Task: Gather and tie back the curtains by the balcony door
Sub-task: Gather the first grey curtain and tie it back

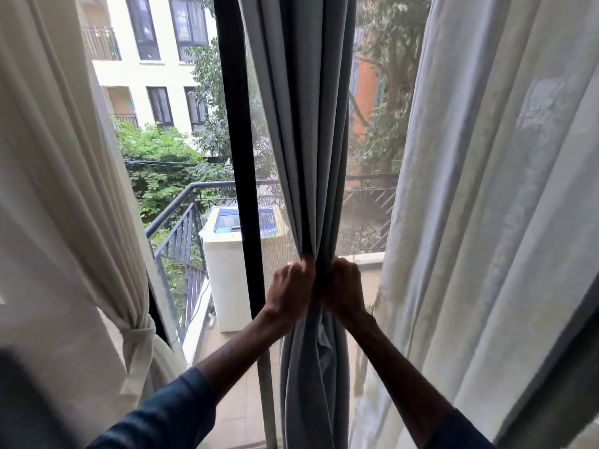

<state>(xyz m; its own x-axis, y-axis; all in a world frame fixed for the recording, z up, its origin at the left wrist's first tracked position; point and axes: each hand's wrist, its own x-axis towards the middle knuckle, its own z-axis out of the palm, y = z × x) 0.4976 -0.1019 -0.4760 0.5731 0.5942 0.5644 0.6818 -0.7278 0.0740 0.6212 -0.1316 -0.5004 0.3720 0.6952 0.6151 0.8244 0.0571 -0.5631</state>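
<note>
A grey-blue curtain (304, 124) hangs bunched in the middle of the balcony door. My left hand (291, 286) grips the bunch from the left and my right hand (343, 286) grips it from the right, at the same height, squeezing the folds into a narrow waist. Below the hands the cloth hangs loose in folds. A cream curtain (64, 189) on the left is gathered and held by a cloth tie (136, 332) low down. A pale sheer curtain (486, 222) hangs loose on the right.
A black door frame post (240, 157) stands just left of the grey-blue curtain. Outside, a white washing machine (227, 273) sits on the balcony by a dark metal railing (175, 234). Trees and buildings lie beyond.
</note>
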